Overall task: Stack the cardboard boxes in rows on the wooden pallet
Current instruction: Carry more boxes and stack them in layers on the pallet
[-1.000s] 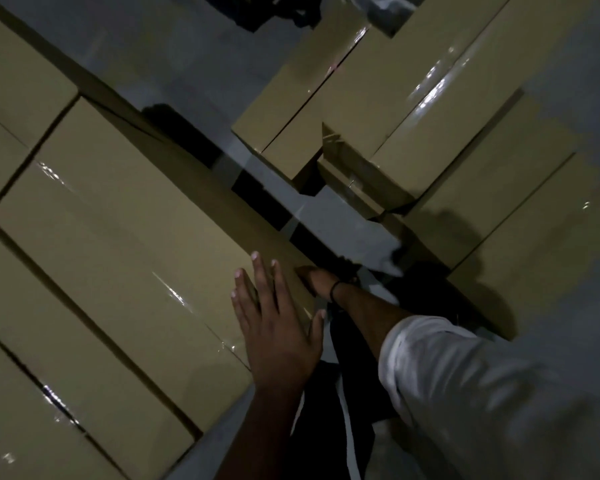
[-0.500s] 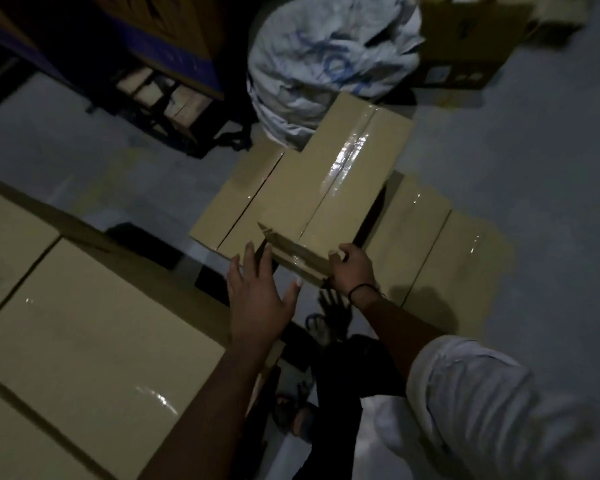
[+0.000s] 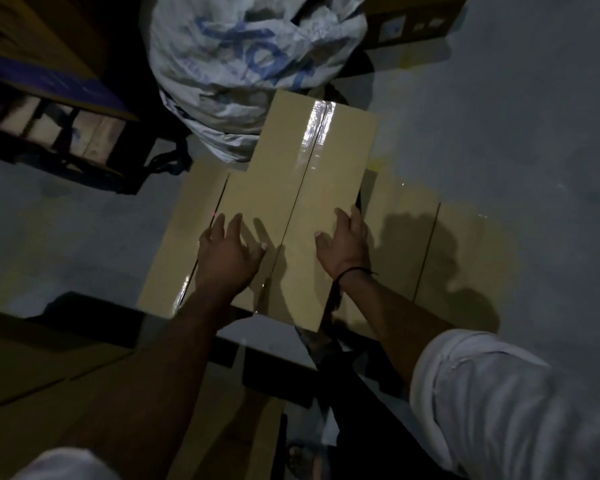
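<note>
A long tan cardboard box [image 3: 333, 174] lies crosswise on top of a layer of flat tan cardboard boxes [image 3: 413, 244] spread on the grey concrete floor [image 3: 516, 150], its far end close to a white woven sack with blue print [image 3: 257, 64]. A strip of clear glossy tape [image 3: 314, 140] runs down its top seam.

The left hand [image 3: 229, 252] lies flat on the lid near the left long edge with the fingers spread, a wide grip that holds nothing. The right hand [image 3: 343, 245] rests likewise by the right long edge, with its fingers stretched forward. Whether the tips hook over that edge I cannot tell.

The box looks stiff and sealed, so it should keep its shape, but the taped top is probably slick, and its length would make it swing if taken by one end. Its weight cannot be read from here. The sound hold is likely on the two long sides near the middle, palms pressing inward, before it is carried toward the dim row of stacked tan boxes [image 3: 49, 375] at the lower left.
</note>
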